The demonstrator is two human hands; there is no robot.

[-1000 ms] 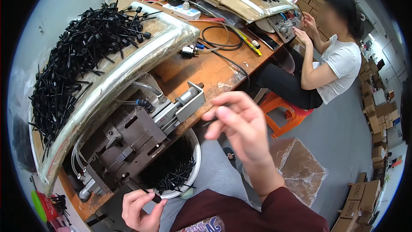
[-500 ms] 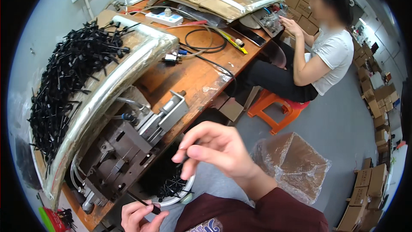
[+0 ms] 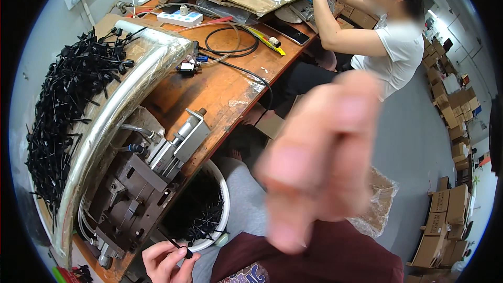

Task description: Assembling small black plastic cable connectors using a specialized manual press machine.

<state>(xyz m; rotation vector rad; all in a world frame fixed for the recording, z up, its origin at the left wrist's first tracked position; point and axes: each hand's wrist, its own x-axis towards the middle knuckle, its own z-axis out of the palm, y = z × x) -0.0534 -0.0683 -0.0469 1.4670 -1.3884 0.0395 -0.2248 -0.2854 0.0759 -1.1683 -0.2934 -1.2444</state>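
Low in the picture my left hand (image 3: 168,263) pinches a small black plastic part (image 3: 187,253). It has a thin stem pointing up and left and a thicker end by my fingertips. Close to the camera, my right hand (image 3: 319,162) is large and smeared by motion; whether anything is between its fingers cannot be made out. Beyond my left hand stands a white-rimmed bucket (image 3: 226,199) with several black parts (image 3: 206,221) inside. Left of the bucket, a grey metal fixture (image 3: 133,191) with a cylinder and air hoses sits at the table's edge.
A large heap of black parts (image 3: 73,105) lies on a plastic-wrapped cardboard tray (image 3: 112,107) on the wooden table (image 3: 220,86). Farther back are a power strip (image 3: 179,18), coiled cables and a phone (image 3: 291,34). A seated co-worker (image 3: 393,42) reaches over stacked cardboard; cartons (image 3: 443,220) line the right.
My right hand has risen toward the camera and to the right. My left hand keeps its pinch on the black part. The co-worker's hands have moved up to the far heap.
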